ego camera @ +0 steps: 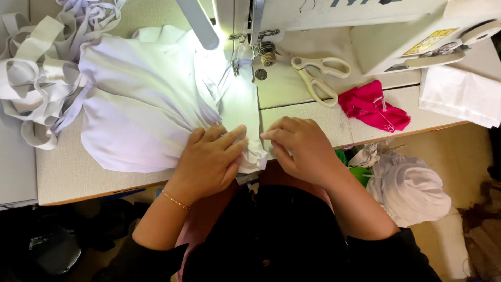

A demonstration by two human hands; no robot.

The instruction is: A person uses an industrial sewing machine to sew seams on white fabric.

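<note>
A white garment (141,99) lies bunched on the sewing table, its right edge running up under the needle (236,65) of the sewing machine (376,26). My left hand (211,156) presses flat on the gathered cloth near the table's front edge, fingers together. My right hand (300,146) pinches the cloth's near right edge with its fingertips, just beside the left hand. A thin bracelet sits on my left wrist.
Cream-handled scissors (318,75) lie on the table right of the needle. A crumpled pink cloth (373,107) lies beyond them. White elastic strips (36,68) pile at far left. A folded white piece (459,96) rests at right. A bag of white scraps (409,188) sits below the table edge.
</note>
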